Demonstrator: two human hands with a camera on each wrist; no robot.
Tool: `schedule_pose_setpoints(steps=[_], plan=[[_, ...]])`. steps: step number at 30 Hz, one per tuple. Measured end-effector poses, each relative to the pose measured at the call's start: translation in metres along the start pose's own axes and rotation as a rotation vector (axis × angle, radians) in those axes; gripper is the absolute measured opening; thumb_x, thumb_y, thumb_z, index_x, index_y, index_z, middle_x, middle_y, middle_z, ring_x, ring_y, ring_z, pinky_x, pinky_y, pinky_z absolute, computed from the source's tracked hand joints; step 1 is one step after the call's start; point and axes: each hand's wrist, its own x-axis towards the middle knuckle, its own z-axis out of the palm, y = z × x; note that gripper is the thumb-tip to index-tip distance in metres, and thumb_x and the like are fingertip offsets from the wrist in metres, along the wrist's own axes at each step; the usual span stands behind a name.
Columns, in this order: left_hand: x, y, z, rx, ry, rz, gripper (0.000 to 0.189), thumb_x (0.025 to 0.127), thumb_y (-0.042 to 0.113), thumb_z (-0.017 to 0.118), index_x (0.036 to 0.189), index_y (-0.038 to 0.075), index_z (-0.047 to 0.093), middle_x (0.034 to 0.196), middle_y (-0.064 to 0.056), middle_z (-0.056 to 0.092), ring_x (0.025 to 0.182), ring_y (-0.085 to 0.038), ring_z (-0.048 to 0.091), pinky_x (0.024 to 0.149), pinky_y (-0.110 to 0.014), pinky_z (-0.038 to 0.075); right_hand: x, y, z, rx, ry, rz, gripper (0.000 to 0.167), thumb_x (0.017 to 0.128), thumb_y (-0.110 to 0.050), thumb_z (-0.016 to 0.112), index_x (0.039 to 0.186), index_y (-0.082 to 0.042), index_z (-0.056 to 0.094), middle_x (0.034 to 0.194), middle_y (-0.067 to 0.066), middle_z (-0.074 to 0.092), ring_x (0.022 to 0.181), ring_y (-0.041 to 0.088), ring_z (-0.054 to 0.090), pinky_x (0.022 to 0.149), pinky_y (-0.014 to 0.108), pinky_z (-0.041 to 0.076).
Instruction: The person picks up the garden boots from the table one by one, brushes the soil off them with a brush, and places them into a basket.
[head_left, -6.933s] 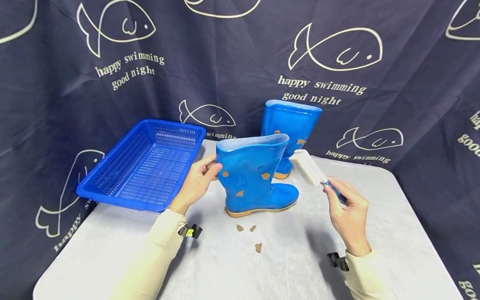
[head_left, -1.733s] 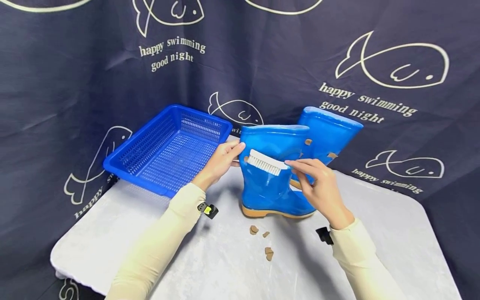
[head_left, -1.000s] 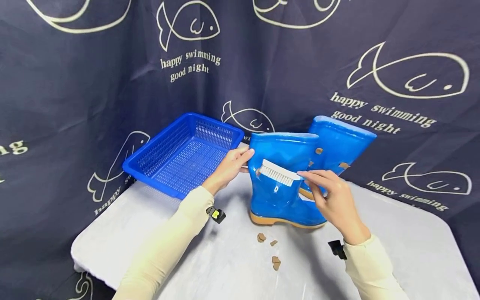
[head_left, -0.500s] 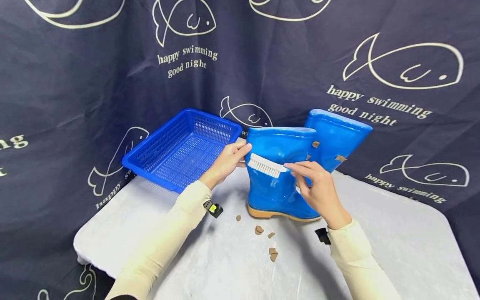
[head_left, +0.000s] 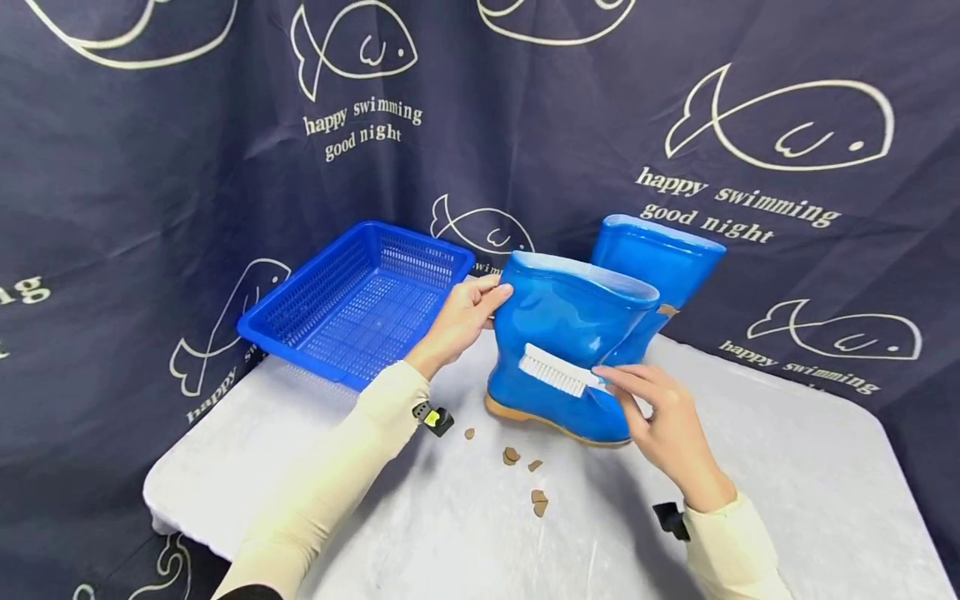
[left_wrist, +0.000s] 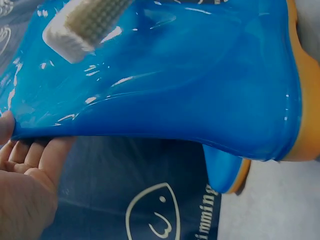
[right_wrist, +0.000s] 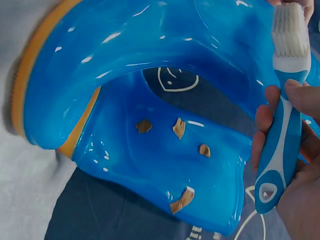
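Observation:
A blue rain boot [head_left: 562,308] with a tan sole stands tilted on the table, its shaft leaning right. My left hand [head_left: 459,321] pinches the shaft's back edge near the top, thumb on the near side. In my right hand [head_left: 663,425] is a white and blue scrub brush [head_left: 555,372], held by its handle [right_wrist: 282,150] in front of the boot's shaft. Whether the bristles touch the boot I cannot tell. Behind stands a second blue boot [head_left: 652,258]; the right wrist view shows several brown flakes [right_wrist: 182,200] stuck on it.
Several brown flakes [head_left: 538,500] lie on the white table [head_left: 600,542] before the boot. A blue plastic basket [head_left: 300,360] stands at the left. A dark curtain [head_left: 187,167] with fish prints hangs behind the table.
Brown patches seen earlier on the near boot's shaft no longer show, and more flakes lie on the table. The boot has tipped over to the right, and the brush has moved lower on it.

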Motion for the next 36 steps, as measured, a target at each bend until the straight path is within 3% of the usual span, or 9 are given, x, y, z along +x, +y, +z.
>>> schedule_pose_setpoints(steps=[4, 8, 11, 16, 22, 25, 28, 32, 36], plan=[[-0.002, 0.008, 0.004, 0.022, 0.011, -0.005, 0.032, 0.107, 0.018, 0.049, 0.129, -0.001, 0.062, 0.114, -0.024, 0.070, 0.088, -0.013, 0.071, 0.084, -0.040, 0.063, -0.014, -0.004, -0.004, 0.048, 0.070, 0.025, 0.043, 0.081, 0.013, 0.072, 0.114, -0.014, 0.078, 0.100, 0.006, 0.076, 0.105, -0.003, 0.062, 0.096, 0.004, 0.041], [0.001, 0.020, 0.010, 0.029, -0.022, 0.006, 0.030, 0.107, 0.020, 0.050, 0.125, -0.001, 0.063, 0.106, -0.021, 0.071, 0.081, -0.009, 0.069, 0.080, -0.038, 0.064, -0.029, -0.005, -0.010, 0.075, 0.193, 0.063, 0.043, 0.075, 0.018, 0.074, 0.108, -0.010, 0.079, 0.098, 0.011, 0.075, 0.107, -0.017, 0.058, 0.096, 0.001, 0.040], [0.002, 0.032, 0.006, 0.034, -0.014, 0.024, 0.029, 0.106, 0.020, 0.051, 0.122, -0.001, 0.064, 0.097, -0.016, 0.071, 0.076, -0.010, 0.068, 0.075, -0.037, 0.064, -0.033, -0.005, -0.014, 0.094, 0.246, 0.084, 0.041, 0.074, 0.019, 0.074, 0.105, -0.007, 0.079, 0.096, 0.014, 0.075, 0.105, -0.018, 0.059, 0.094, 0.001, 0.041], [-0.001, 0.058, -0.013, 0.077, 0.038, 0.070, 0.026, 0.105, 0.019, 0.052, 0.113, -0.002, 0.066, 0.081, -0.003, 0.068, 0.067, -0.010, 0.066, 0.064, -0.030, 0.061, -0.029, -0.010, -0.019, 0.135, 0.292, 0.083, 0.034, 0.077, 0.016, 0.074, 0.103, -0.004, 0.079, 0.096, 0.011, 0.076, 0.103, -0.016, 0.061, 0.092, 0.002, 0.043], [-0.003, 0.096, -0.042, 0.110, 0.173, 0.167, 0.021, 0.104, 0.019, 0.055, 0.101, 0.002, 0.068, 0.073, 0.005, 0.065, 0.061, -0.008, 0.061, 0.060, -0.024, 0.054, -0.022, -0.021, -0.025, 0.262, 0.379, 0.023, 0.018, 0.084, 0.010, 0.071, 0.100, 0.004, 0.078, 0.096, 0.006, 0.078, 0.101, -0.009, 0.065, 0.091, 0.005, 0.046], [-0.002, 0.114, -0.055, 0.040, 0.238, 0.223, 0.019, 0.104, 0.015, 0.055, 0.093, 0.004, 0.065, 0.069, 0.006, 0.064, 0.059, -0.008, 0.062, 0.059, -0.024, 0.055, -0.020, -0.024, -0.027, 0.301, 0.416, -0.001, 0.014, 0.086, 0.009, 0.070, 0.098, 0.009, 0.076, 0.098, 0.001, 0.079, 0.100, -0.007, 0.066, 0.091, 0.006, 0.047], [0.000, 0.132, -0.072, -0.002, 0.315, 0.260, 0.018, 0.103, 0.013, 0.055, 0.094, 0.003, 0.066, 0.066, 0.006, 0.064, 0.056, -0.007, 0.062, 0.057, -0.024, 0.055, -0.018, -0.026, -0.029, 0.310, 0.438, 0.000, 0.012, 0.086, 0.008, 0.070, 0.096, 0.011, 0.076, 0.100, -0.004, 0.079, 0.099, -0.008, 0.066, 0.090, 0.006, 0.047], [0.001, 0.150, -0.099, -0.044, 0.446, 0.240, 0.017, 0.103, 0.013, 0.057, 0.099, 0.002, 0.069, 0.065, 0.005, 0.066, 0.055, -0.007, 0.061, 0.054, -0.022, 0.053, -0.018, -0.029, -0.031, 0.323, 0.453, 0.016, 0.012, 0.086, 0.008, 0.070, 0.096, 0.012, 0.075, 0.101, -0.006, 0.078, 0.098, -0.008, 0.067, 0.090, 0.006, 0.047], [-0.006, 0.161, -0.132, -0.027, 0.589, 0.236, 0.018, 0.102, 0.014, 0.059, 0.088, 0.007, 0.068, 0.059, 0.006, 0.059, 0.048, -0.005, 0.054, 0.048, -0.018, 0.045, -0.019, -0.029, -0.026, 0.318, 0.440, 0.018, 0.013, 0.086, 0.008, 0.070, 0.097, 0.011, 0.076, 0.101, -0.005, 0.078, 0.099, -0.008, 0.066, 0.091, 0.006, 0.046]])
